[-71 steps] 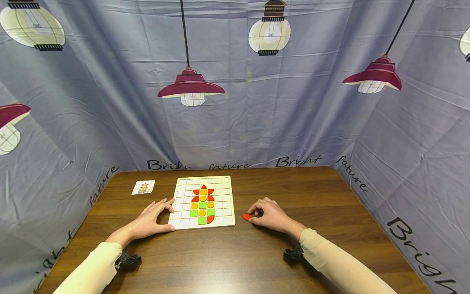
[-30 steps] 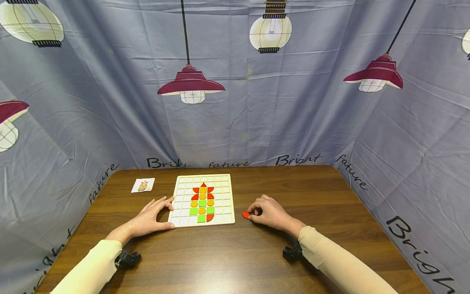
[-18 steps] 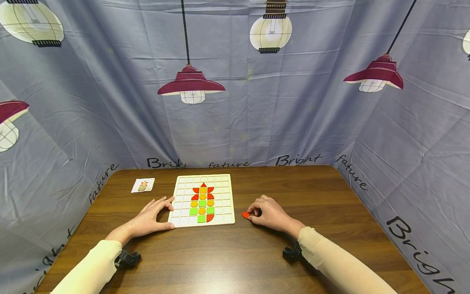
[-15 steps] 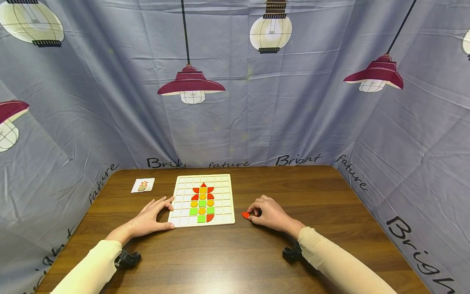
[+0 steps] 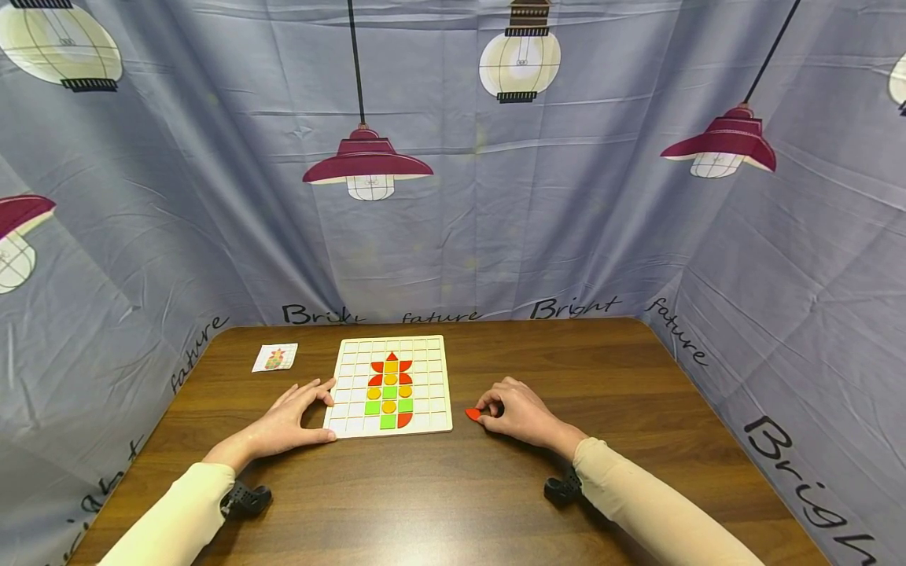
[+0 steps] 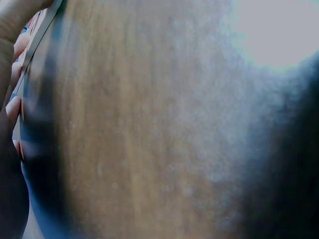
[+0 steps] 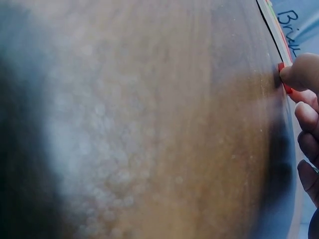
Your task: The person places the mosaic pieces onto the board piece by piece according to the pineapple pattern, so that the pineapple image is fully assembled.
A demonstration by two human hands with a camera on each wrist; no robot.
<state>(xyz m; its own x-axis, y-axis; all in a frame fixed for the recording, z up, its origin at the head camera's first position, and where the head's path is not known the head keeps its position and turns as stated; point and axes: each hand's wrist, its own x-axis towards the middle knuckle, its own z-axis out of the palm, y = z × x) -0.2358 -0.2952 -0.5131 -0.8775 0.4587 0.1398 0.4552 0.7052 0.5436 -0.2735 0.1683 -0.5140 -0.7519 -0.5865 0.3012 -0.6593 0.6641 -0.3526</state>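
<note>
Your right hand sat curled on the table, fingertips pinching the red piece just off the board's right edge, near its front corner. Your left hand lay relaxed, fingers straight, touching the grid board at its front-left corner and steadying it. To do this well, I'd say you needed to keep that left hand pressing while lifting the piece clear of the rim, turning its curved side to match the empty cell beside the green squares. The piece looked flat, smooth and glossy, a quarter-round shape. The board was pale wood with shallow square cells holding red, orange and green tiles. A small pattern card lay near the back-left corner of the dark, grained tabletop.
</note>
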